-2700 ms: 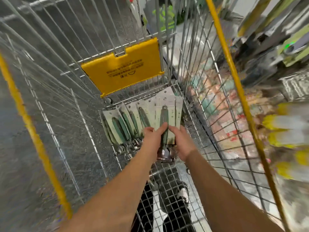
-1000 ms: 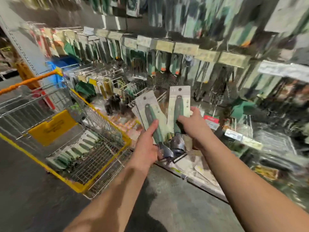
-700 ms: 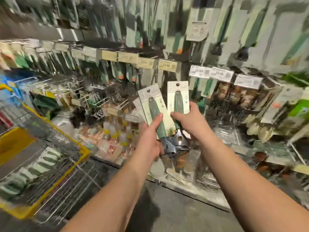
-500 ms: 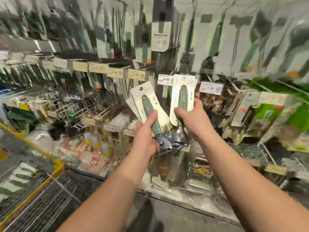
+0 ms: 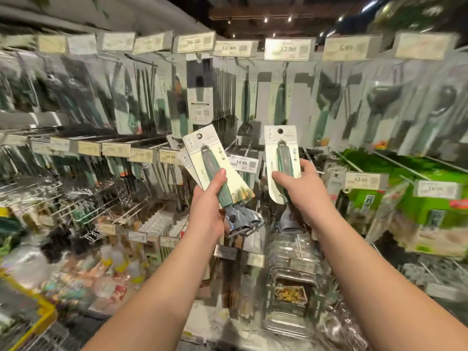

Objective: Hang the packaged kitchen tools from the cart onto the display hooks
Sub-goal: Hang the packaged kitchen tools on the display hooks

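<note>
Right hand (image 5: 301, 184) has drawn one carded tool (image 5: 281, 158) away from the stack (image 5: 215, 168) gripped in the left hand (image 5: 211, 209), ready for hanging.

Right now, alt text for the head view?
Left hand grips a fanned stack of carded tools; right hand holds a single carded tool raised toward blurred store hooks, not yet hung.

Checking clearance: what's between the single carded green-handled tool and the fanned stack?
Head view: nothing held between single carded tool and fanned stack; a 14.90 price tag behind.
</note>
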{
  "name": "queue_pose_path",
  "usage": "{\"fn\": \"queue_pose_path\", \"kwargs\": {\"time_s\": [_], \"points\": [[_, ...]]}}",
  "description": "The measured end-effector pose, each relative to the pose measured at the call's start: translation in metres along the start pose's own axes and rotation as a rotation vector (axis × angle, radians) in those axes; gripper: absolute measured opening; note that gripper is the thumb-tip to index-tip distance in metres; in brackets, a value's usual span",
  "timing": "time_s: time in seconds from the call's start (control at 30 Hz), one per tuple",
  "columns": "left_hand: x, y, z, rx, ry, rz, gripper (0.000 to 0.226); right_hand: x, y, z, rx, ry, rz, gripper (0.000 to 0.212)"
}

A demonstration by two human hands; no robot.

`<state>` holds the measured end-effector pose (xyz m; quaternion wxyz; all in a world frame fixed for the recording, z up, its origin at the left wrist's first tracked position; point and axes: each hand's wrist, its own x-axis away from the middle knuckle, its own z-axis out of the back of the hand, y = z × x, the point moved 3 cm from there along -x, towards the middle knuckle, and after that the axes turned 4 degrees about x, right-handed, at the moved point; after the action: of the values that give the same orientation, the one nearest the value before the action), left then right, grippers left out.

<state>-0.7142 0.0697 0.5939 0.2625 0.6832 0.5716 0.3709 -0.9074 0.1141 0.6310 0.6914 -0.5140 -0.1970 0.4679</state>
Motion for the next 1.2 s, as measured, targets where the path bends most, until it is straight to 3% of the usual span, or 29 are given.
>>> {"fn": "queue_pose_path", "kwargs": {"time_s": [0.2,0.33,0.6,0.8,1.2], "points": [[-0.024,0.020,-0.015,0.025,-0.102,0.011,0.062,-0.029,-0.014,0.004,0.025,0.161,0.030,0.066],[-0.042,0.032,-0.024,0.056,-0.197,0.043,0.064,-0.053,-0.029,0.004,0.059,0.235,0.058,0.060],[-0.063,0.056,-0.041,-0.017,-0.278,0.020,0.067,-0.095,-0.060,-0.005,0.102,0.333,0.095,0.073],[-0.074,0.065,-0.047,-0.001,-0.326,0.051,0.053,-0.117,-0.069,-0.012,0.058,0.386,0.108,0.075],[-0.096,0.069,-0.048,-0.016,-0.430,0.082,0.059,-0.138,-0.069,-0.020,0.069,0.469,0.175,0.062]]}}
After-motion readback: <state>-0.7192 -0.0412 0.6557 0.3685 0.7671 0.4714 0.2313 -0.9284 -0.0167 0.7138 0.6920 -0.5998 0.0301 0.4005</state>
